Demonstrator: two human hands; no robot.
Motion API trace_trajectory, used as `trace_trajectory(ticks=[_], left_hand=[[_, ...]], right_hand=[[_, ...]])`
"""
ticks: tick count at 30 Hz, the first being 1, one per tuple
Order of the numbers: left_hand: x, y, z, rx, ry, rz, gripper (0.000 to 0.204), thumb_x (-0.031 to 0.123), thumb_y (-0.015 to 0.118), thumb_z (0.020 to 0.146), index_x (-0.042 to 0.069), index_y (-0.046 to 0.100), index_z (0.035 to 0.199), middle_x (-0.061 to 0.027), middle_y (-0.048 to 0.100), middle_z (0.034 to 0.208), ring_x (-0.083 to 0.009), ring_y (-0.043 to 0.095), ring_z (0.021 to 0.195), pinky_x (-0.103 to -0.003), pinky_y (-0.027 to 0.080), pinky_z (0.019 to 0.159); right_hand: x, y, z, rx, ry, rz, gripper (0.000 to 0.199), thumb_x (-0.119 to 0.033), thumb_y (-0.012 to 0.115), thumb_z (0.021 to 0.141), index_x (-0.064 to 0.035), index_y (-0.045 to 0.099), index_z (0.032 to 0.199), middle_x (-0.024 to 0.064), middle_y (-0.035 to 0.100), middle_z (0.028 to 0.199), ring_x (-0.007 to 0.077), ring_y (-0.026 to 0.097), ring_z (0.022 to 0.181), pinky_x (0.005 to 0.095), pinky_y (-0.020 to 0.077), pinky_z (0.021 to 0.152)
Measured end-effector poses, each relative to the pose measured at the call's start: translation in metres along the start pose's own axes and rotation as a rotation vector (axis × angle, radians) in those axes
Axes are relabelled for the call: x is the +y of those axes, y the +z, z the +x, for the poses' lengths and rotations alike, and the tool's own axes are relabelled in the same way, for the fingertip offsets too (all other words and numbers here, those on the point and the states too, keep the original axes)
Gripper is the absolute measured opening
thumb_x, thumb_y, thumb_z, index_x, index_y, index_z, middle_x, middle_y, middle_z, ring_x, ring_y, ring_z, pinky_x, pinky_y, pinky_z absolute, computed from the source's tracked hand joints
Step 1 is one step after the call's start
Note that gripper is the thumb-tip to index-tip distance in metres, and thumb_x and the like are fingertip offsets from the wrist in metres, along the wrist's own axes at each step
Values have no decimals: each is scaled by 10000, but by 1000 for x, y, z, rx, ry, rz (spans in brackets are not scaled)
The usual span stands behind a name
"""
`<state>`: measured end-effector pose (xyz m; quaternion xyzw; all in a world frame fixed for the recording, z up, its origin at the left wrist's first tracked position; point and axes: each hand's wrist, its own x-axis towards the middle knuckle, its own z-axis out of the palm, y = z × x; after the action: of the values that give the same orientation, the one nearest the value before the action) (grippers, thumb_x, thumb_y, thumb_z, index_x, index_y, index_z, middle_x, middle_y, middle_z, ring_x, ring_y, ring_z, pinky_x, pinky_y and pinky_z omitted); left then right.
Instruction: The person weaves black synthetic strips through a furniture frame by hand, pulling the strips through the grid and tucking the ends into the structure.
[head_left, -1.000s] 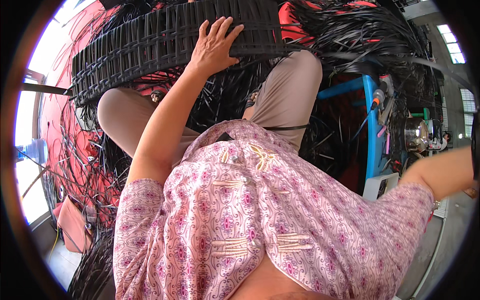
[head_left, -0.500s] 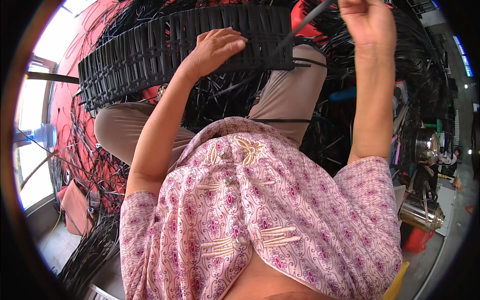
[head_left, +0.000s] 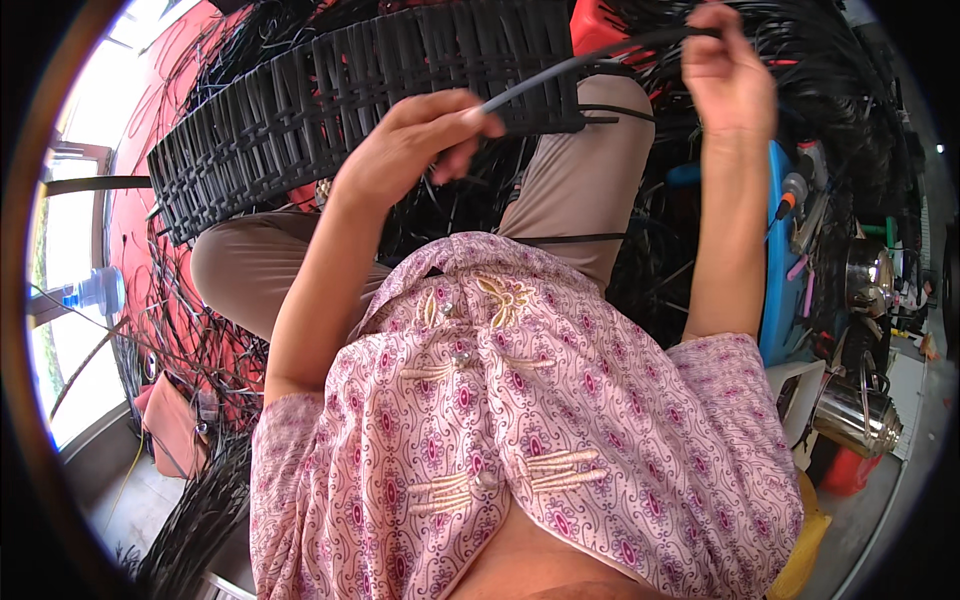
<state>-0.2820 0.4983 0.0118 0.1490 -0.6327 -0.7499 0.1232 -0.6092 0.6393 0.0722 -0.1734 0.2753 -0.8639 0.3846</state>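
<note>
A black woven panel [head_left: 270, 120] of flat strips lies across my lap, its right end over my right knee. Just in front of it, my left hand [head_left: 420, 140] pinches one end of a dark flat weaving strip [head_left: 560, 68] between thumb and fingers. From there the strip rises in a slight bow to the upper right. There my right hand [head_left: 725, 65] grips it, fingers curled and somewhat blurred. Whether the strip also joins the panel cannot be made out.
Loose black strips [head_left: 840, 100] heap up at the right and behind the panel. A blue tray [head_left: 776, 250] holding small tools stands by my right arm, with a steel thermos [head_left: 855, 415] nearer. At the left are tangled strips on a red surface and a pink bag [head_left: 172, 425].
My left hand has lifted off the panel and come nearer and right, taking hold of the strip. My right hand has dropped slightly, and the strip now spans both hands.
</note>
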Motion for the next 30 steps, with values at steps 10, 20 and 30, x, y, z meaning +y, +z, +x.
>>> trace_trajectory(ticks=[10, 20, 30], left_hand=[[3, -62, -110, 284, -288, 464, 106, 91, 630, 910, 0, 684, 892, 28, 559, 644, -24, 456, 541, -213, 349, 480], [-11, 30, -45, -126, 78, 776, 146, 159, 620, 873, 23, 669, 865, -133, 657, 798, -328, 655, 755, -398, 520, 677], [-37, 46, -39, -173, 109, 695, 165, 180, 641, 871, 17, 667, 868, -153, 658, 808, -348, 649, 765, -407, 519, 686]], right_hand=[[-74, -225, -48, 563, -83, -385, 159, -192, 543, 1000, -73, 613, 920, 15, 651, 880, 113, 579, 697, 207, 391, 519], [-14, -67, -111, 264, 112, -1635, 336, -259, 677, 887, -16, 686, 1120, 65, 698, 930, 136, 636, 835, 263, 471, 731], [-31, 115, -154, -751, -348, -490, 290, -250, 648, 894, 9, 671, 1022, 68, 653, 878, 144, 586, 795, 283, 448, 690]])
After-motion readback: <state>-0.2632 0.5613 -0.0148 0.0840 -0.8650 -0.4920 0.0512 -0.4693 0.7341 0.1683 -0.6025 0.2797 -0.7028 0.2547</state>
